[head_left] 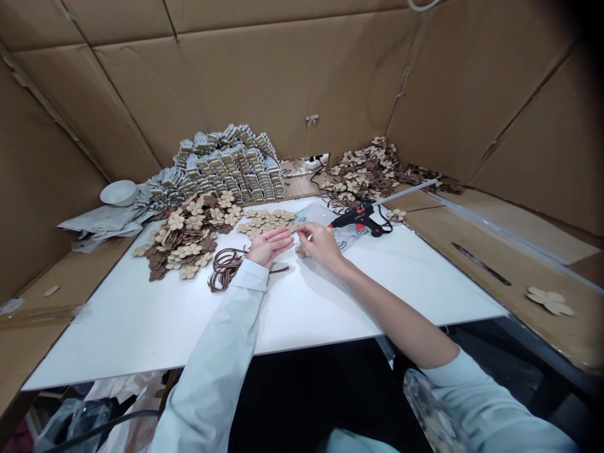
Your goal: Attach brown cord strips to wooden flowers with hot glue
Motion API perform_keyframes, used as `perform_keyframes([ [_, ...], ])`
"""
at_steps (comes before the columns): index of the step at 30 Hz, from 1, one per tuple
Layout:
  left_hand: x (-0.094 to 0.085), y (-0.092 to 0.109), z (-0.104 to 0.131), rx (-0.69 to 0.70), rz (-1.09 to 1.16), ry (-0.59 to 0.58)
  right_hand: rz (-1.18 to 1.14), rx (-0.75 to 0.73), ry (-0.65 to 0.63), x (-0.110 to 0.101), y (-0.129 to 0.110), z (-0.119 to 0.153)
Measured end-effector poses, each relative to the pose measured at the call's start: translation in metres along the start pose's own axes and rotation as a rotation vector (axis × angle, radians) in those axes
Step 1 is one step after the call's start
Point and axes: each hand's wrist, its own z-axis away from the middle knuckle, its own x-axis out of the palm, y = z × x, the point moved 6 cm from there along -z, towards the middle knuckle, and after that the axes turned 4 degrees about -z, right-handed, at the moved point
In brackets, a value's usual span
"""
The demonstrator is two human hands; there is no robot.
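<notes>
My left hand (272, 245) is turned palm up, with its fingers stretched out over the white board (302, 314). Close to its fingertips, my right hand (319, 244) is closed in a pinch; whatever lies between thumb and finger is too small to name. Just beyond the hands lies a group of beige flower cutouts (267, 221). A bundle of brown cords (226, 267) rests beside my left wrist. To the right of my right hand, a black and orange glue gun (358, 218) with a long clear glue stick lies on a printed plastic bag (346, 238).
Brown and beige flowers (189, 236) are heaped at left. Behind them stands a stack of small silvery-edged pieces (231, 170), near a white bowl (119, 193). Another flower heap (365, 170) fills the back right. Cardboard walls (283, 75) enclose the board.
</notes>
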Motion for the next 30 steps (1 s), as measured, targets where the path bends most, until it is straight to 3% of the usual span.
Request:
perform_keyframes([
  [21, -0.008, 0.001, -0.003, 0.09, -0.026, 0.107, 0.013, -0.055, -0.076, 0.007, -0.005, 0.005],
  [30, -0.011, -0.004, -0.003, 0.015, -0.06, 0.188, -0.019, -0.063, -0.094, 0.012, -0.005, 0.007],
])
